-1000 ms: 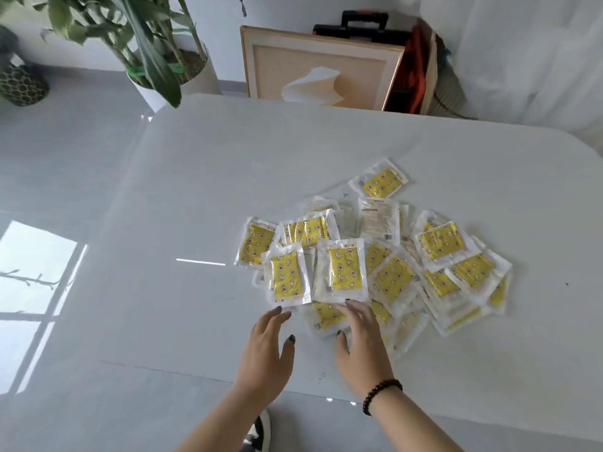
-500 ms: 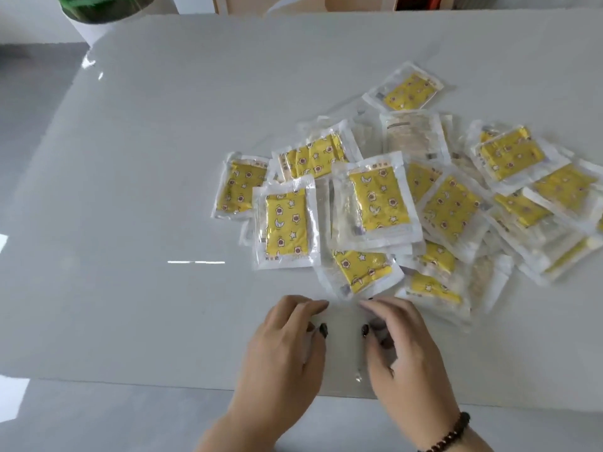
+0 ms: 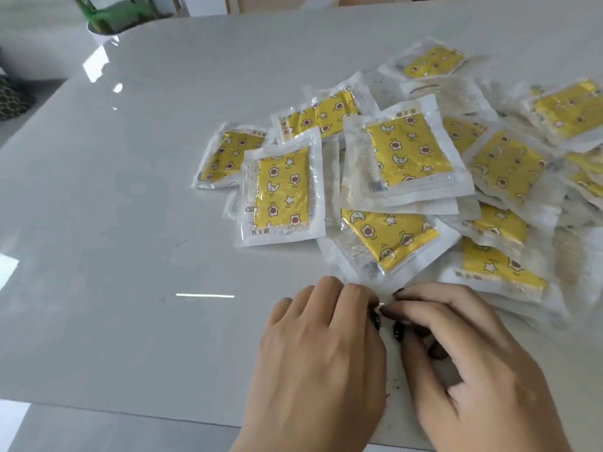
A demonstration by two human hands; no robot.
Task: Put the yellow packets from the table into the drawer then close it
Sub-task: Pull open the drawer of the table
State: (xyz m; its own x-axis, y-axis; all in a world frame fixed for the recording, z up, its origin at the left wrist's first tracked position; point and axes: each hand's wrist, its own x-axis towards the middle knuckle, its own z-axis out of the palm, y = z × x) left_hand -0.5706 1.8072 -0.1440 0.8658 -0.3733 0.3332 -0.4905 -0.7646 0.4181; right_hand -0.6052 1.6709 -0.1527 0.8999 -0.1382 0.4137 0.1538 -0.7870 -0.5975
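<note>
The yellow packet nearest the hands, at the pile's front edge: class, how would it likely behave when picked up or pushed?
The yellow packet is flat with a crinkly clear wrapper, so it probably feels light and bends somewhat. On the glossy table it would likely slide, not roll. It lies under another packet, so pulling it may shift that one.

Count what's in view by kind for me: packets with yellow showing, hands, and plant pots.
Packets with yellow showing: 13 at least; the pile overlaps, so some may be hidden
Hands: 2, left hand and right hand
Plant pot: 1
Total: 16
</note>
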